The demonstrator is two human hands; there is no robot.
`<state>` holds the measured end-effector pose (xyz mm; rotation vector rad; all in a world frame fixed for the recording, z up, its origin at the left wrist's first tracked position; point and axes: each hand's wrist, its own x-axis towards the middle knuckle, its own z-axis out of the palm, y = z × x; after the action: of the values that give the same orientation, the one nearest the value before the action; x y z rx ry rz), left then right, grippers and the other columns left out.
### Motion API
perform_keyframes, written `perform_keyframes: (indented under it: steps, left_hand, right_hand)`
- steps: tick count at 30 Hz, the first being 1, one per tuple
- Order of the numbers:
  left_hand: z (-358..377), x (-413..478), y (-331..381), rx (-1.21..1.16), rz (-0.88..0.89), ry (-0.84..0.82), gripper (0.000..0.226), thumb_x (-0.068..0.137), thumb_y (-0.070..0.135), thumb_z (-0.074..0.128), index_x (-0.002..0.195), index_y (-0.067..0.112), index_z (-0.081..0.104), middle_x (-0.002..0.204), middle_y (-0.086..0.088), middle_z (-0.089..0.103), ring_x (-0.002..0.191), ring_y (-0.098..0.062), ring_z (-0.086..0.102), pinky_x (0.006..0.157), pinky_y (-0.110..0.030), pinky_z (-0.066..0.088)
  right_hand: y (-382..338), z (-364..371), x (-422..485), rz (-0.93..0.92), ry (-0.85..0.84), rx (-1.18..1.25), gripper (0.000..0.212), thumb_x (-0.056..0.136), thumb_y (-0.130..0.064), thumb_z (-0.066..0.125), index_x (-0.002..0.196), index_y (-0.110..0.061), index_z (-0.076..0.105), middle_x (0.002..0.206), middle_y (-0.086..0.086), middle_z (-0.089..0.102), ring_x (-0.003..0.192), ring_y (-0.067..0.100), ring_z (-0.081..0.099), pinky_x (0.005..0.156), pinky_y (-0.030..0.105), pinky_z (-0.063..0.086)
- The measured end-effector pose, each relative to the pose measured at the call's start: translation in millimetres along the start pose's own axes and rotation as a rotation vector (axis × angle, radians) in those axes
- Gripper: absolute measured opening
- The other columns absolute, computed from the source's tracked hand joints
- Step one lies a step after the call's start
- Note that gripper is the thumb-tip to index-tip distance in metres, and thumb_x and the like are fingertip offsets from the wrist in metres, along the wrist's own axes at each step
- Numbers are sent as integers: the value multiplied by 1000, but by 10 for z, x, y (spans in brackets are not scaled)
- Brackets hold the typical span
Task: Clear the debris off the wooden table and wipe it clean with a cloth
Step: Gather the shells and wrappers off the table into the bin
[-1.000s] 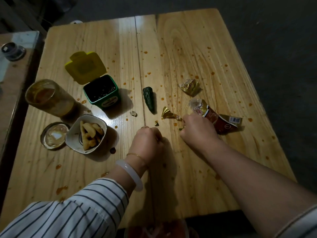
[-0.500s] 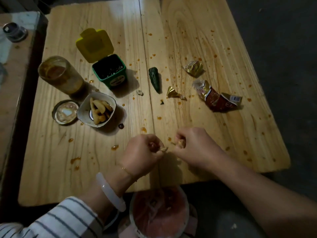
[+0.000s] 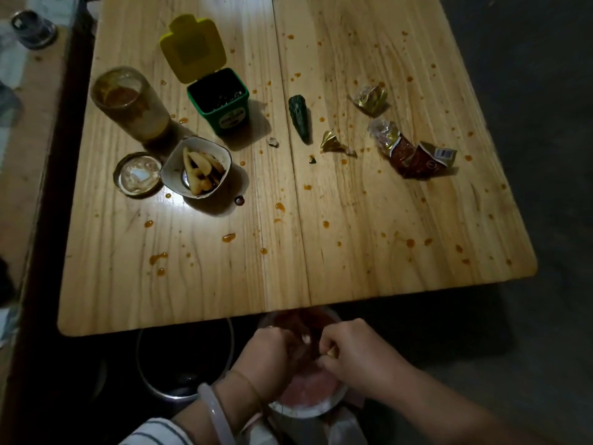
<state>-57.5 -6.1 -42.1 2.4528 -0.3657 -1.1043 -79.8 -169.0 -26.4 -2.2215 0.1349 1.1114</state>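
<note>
Debris pinched in right hand [image 3: 356, 358], left hand [image 3: 266, 354] curled, over bin [image 3: 305, 409]

A dark metal pot [image 3: 184, 364] stands on the floor under the desk's near edge, beside a white tub [image 3: 308, 409] lined with pink plastic. At the far left, a small round tin [image 3: 33, 28] sits on a separate lower surface [image 3: 29, 149]
</note>
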Motion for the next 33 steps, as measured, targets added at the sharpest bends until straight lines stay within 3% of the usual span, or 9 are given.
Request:
perform_keyframes:
  steps: [2, 5, 12, 17, 22, 24, 27, 30, 33]
  left_hand:
    - [61, -2, -34, 31, -29, -17, 26, 92, 22, 48, 101, 14, 71, 101, -5, 71, 95, -18, 63, 74, -20, 41]
    - [110, 8, -72, 78, -15, 2, 25, 93, 21, 48, 102, 14, 70, 102, -4, 70, 96, -18, 62, 70, -16, 37]
    - [100, 48, -55, 88, 8, 41, 17, 87, 24, 56, 100, 19, 66, 100, 1, 68, 98, -15, 61, 72, -17, 40]
    - [138, 87, -34, 60, 34, 35, 20, 87, 31, 57, 105, 26, 64, 106, 4, 61, 99, -13, 58, 79, -19, 44]
    - [48, 143, 22, 47, 84, 68, 19, 82, 39, 62, 95, 25, 63, 93, 10, 63, 84, -6, 57, 64, -16, 39]
    - [-15, 154, 77, 4, 113, 63, 19, 80, 37, 63, 95, 25, 64, 92, 9, 62, 81, -5, 56, 66, -19, 45]
    - [-245, 275, 185, -68, 184, 121, 13, 85, 30, 61, 97, 30, 61, 95, 11, 58, 84, -5, 57, 75, -25, 51]
    - [-613, 533, 302, -96, 211, 266, 16, 90, 25, 58, 103, 33, 59, 99, 18, 52, 85, 3, 52, 74, -14, 49]
    - [-1006, 891, 414, -66, 169, 438, 24, 87, 22, 62, 109, 33, 58, 103, 18, 47, 83, 4, 48, 70, -8, 43]
  right_hand:
    - [26, 48, 26, 40, -33, 32, 8, 90, -29, 69, 90, -23, 73, 85, -9, 66, 79, 1, 62, 74, 22, 56]
    - [69, 72, 34, 84, -61, 64, 10, 93, -24, 66, 90, -21, 75, 81, -6, 68, 80, 4, 66, 79, 26, 58]
    - [121, 80, 29, 105, 90, 73, 17, 85, -18, 75, 73, -21, 63, 68, -6, 64, 61, -1, 61, 56, 17, 48]
    - [135, 36, 56, 64, 93, 46, 19, 84, -19, 75, 73, -25, 62, 70, -6, 64, 63, 3, 61, 58, 18, 50]
    - [119, -122, 78, 50, 161, 134, 16, 85, -30, 75, 72, -25, 67, 64, -6, 67, 61, 2, 64, 62, 22, 56]
    - [92, -214, 73, 36, 214, 184, 17, 84, -34, 75, 72, -24, 68, 64, -5, 66, 62, 5, 64, 60, 22, 55]
    - [25, -477, 144, -48, 341, 257, 7, 91, -24, 68, 88, -28, 73, 72, -13, 64, 69, -2, 62, 65, 19, 55]
    - [-75, -862, 327, -78, 495, 260, 18, 93, -22, 65, 109, -30, 69, 95, -23, 57, 84, -7, 57, 67, 10, 50]
    - [-185, -1249, 667, -64, 609, 205, 33, 91, -25, 67, 123, -29, 60, 112, -13, 54, 89, 2, 57, 74, 18, 53]
